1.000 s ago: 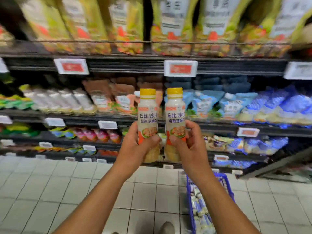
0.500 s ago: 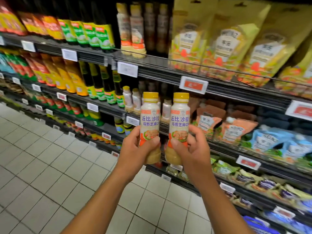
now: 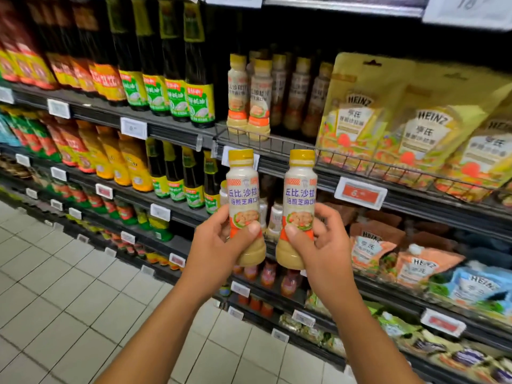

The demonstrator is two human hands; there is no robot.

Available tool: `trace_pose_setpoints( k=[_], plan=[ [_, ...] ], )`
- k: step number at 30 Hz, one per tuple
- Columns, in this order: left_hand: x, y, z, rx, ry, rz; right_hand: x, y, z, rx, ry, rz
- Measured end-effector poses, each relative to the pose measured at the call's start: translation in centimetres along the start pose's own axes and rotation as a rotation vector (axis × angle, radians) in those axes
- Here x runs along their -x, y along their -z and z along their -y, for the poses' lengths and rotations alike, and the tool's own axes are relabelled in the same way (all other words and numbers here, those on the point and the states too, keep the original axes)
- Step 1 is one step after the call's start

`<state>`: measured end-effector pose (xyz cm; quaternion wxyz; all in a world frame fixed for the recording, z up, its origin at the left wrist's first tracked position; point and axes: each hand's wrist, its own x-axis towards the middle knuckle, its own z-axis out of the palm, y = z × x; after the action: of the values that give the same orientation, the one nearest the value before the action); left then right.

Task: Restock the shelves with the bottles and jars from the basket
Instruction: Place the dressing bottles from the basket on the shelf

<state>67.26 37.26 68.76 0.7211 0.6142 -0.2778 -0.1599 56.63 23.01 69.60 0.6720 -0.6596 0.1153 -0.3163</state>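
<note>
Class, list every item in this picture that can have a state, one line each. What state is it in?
Left bottle, upright, capped, held in the air.
Right bottle, upright, capped, held in the air.
Left hand, gripping its bottle.
Right hand, gripping its bottle.
Shelf bottles, standing upright, capped.

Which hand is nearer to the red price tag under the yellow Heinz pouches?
Right. The right hand, gripping one dressing bottle, is just below and left of the red price tag; the left hand, gripping the other bottle, is farther left, beyond both bottles.
</note>
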Motion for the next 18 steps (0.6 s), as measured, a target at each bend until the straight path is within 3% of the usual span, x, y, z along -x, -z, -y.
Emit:
trace_pose_setpoints(
  k=[10, 18],
  plan=[
    [-12.5, -1.8, -4.4, 0.055, -0.201, -0.013, -12.1, -0.2, 2.4, 0.049, 0.156, -0.027],
    [-17.4, -0.8, -4.9, 0.064, -0.185, -0.001, -19.8, -1.2, 4.9, 0.171, 0.203, -0.018]
  ],
)
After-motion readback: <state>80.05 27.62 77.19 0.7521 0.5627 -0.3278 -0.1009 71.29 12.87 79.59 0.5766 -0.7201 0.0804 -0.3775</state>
